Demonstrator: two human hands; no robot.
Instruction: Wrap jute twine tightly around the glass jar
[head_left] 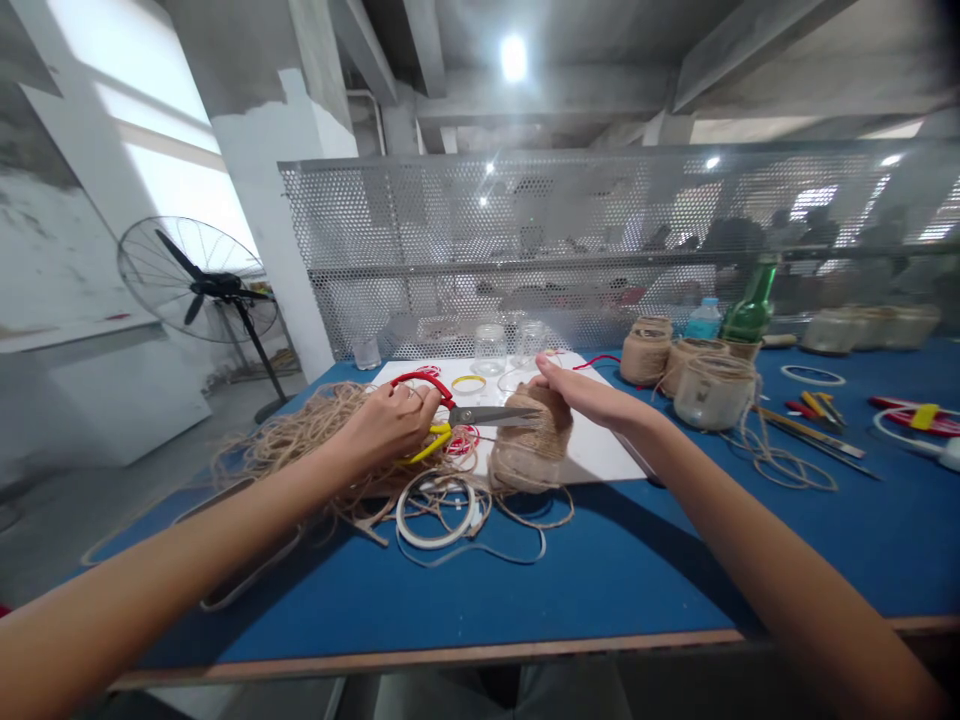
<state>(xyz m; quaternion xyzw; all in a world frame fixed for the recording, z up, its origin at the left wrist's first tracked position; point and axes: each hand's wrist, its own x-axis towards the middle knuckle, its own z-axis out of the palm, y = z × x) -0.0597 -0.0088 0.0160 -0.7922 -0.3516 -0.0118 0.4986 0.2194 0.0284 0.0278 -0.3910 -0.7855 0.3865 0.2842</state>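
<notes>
My left hand (401, 420) is closed on a pair of scissors (491, 415) with one red and one yellow handle. The blades point right and lie across the front of a glass jar (517, 470), partly wrapped in brown jute twine (551, 425). My right hand (574, 390) grips the jar's upper right side, thumb upward; its other fingers are mostly hidden behind the jar. A loose strand of twine curls at the jar's base. Left of it lies a roll of white tape (405, 525).
A tangled heap of twine (300, 435) spreads on the left of the blue table (450, 615). Clear jars (490, 350) stand behind on white board. To the right are twine-wrapped jars (646, 350), a green bottle (750, 305) and several tools (817, 408). A mesh partition (450, 220) closes the back.
</notes>
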